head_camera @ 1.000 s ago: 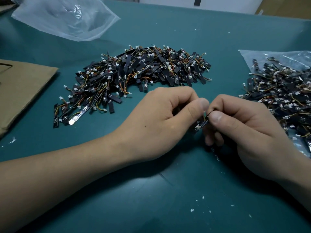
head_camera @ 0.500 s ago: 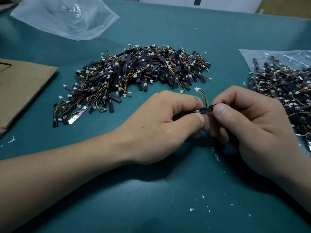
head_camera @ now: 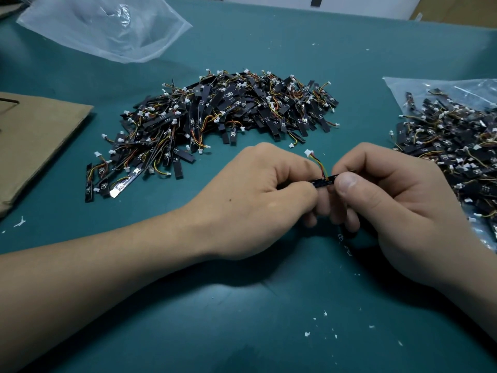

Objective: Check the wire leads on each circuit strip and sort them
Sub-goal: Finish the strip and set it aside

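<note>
Pinching circuit strip (head_camera: 324, 181) level, left hand (head_camera: 258, 200), right hand (head_camera: 387, 208).

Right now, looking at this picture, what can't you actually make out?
Head view: the held circuit strip is mostly covered by the fingers of the left hand and right hand; only its middle shows.
Its wire leads meet the strip at joints too small to judge.
The right pile on its plastic bag runs off the right edge.
The cardboard is cut by the left edge.
</note>
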The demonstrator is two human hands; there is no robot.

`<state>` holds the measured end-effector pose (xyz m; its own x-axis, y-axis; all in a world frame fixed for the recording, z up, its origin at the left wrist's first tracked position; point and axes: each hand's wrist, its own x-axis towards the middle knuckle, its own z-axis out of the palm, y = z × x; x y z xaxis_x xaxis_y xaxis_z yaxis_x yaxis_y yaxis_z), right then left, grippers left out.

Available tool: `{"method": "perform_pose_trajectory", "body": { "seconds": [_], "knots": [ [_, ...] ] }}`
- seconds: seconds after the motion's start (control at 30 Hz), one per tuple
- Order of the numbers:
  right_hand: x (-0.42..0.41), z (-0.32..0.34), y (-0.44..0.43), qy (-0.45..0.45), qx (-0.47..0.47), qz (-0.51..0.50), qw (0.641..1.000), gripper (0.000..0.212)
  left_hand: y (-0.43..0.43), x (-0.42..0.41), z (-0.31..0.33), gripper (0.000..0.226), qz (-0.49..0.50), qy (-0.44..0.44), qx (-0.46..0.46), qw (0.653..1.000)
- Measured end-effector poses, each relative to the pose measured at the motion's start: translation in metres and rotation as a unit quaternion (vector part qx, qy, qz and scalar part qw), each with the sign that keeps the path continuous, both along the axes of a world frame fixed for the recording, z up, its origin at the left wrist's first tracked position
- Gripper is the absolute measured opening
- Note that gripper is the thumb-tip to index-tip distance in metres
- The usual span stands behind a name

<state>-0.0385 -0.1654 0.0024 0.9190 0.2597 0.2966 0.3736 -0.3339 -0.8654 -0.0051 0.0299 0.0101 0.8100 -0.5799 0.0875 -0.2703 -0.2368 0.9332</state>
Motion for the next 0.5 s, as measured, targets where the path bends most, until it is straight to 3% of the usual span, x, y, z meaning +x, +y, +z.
{"method": "perform_pose_trajectory", "body": {
  "seconds": [0.5],
  "knots": [
    [0.0003,0.0006,0.0017,-0.006,-0.014,-0.005,1.0,0.02,0.0001,0.0002,-0.0002,0.025,0.008,0.006,-0.024,1.0]
  ]
}}
